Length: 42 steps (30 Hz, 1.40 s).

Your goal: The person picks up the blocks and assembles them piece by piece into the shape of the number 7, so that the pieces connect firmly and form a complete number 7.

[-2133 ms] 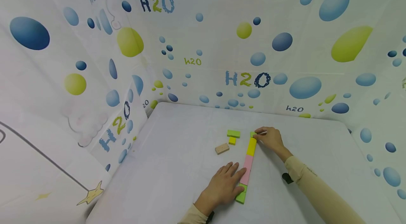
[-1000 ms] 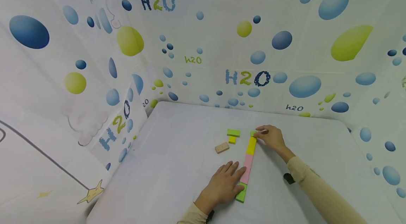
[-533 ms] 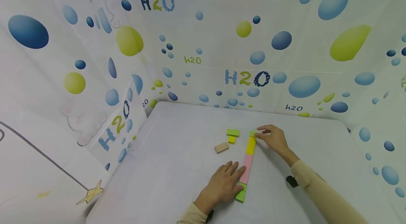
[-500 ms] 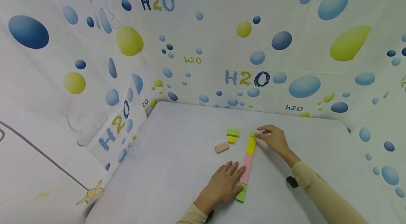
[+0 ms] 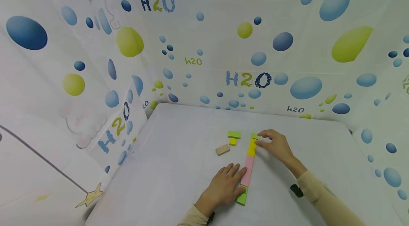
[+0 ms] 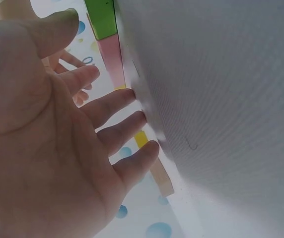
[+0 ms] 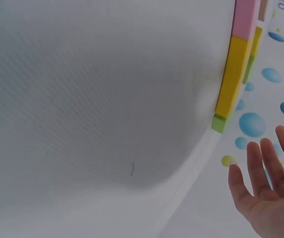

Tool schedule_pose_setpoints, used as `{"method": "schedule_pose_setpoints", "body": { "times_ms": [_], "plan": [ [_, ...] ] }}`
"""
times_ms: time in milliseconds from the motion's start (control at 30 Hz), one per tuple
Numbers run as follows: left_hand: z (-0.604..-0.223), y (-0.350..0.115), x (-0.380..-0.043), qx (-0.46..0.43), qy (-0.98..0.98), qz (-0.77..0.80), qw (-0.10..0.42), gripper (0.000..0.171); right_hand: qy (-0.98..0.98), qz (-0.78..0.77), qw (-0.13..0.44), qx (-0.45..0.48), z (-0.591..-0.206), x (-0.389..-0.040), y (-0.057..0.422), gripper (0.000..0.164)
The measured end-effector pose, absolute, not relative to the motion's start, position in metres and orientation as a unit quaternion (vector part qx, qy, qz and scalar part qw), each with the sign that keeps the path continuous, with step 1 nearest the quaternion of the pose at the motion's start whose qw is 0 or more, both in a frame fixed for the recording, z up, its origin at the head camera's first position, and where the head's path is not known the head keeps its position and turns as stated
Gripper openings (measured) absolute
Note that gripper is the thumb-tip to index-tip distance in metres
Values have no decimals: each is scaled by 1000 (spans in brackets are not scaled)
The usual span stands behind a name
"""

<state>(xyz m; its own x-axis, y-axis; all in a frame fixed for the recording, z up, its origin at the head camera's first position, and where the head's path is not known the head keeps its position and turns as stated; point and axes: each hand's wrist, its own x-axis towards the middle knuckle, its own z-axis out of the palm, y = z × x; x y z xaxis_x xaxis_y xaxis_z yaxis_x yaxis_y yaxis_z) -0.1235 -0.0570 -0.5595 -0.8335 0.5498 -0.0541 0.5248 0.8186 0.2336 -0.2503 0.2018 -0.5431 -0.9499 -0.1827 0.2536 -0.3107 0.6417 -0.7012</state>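
A straight row of blocks lies on the table: a green block (image 5: 241,198) at the near end, then a pink stretch (image 5: 247,173), a yellow block (image 5: 252,148) and a small green block (image 5: 254,135) at the far end. My left hand (image 5: 221,187) rests beside the near part with spread fingers; its thumb is on the green block and its index finger at the pink part. Past the row's far right side, my right hand (image 5: 277,145) has its thumb tip by the yellow block and its index finger by the small green one. Nothing is held in it.
Left of the row's far half lie a loose green block (image 5: 234,134), a small yellow block (image 5: 233,142) touching or close to it, and a plain wooden block (image 5: 222,150). The white table (image 5: 179,137) meets a printed backdrop (image 5: 217,48) at the back and left.
My right hand, at first with fingertips on the small green block, has loosened and its thumb has slid back toward the yellow block. The left hand and the blocks stay put.
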Motion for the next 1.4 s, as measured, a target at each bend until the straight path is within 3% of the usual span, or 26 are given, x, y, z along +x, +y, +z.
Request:
{"method": "schedule_pose_setpoints", "body": {
  "times_ms": [333, 767, 1133, 1400],
  "plan": [
    [-561, -56, -127, 282, 950, 112, 77, 65, -915, 368, 52, 157, -543, -228, 193, 43],
    [-554, -59, -131, 285, 951, 105, 58, 66, -932, 303, 27, 197, -554, -200, 177, 50],
    [-542, -62, -156, 310, 949, 58, -25, 68, -931, 298, 28, 210, -557, -189, 175, 56],
    [-529, -63, -188, 280, 959, 54, 5, 69, -930, 298, 29, 214, -554, -184, 172, 60]
  ]
}}
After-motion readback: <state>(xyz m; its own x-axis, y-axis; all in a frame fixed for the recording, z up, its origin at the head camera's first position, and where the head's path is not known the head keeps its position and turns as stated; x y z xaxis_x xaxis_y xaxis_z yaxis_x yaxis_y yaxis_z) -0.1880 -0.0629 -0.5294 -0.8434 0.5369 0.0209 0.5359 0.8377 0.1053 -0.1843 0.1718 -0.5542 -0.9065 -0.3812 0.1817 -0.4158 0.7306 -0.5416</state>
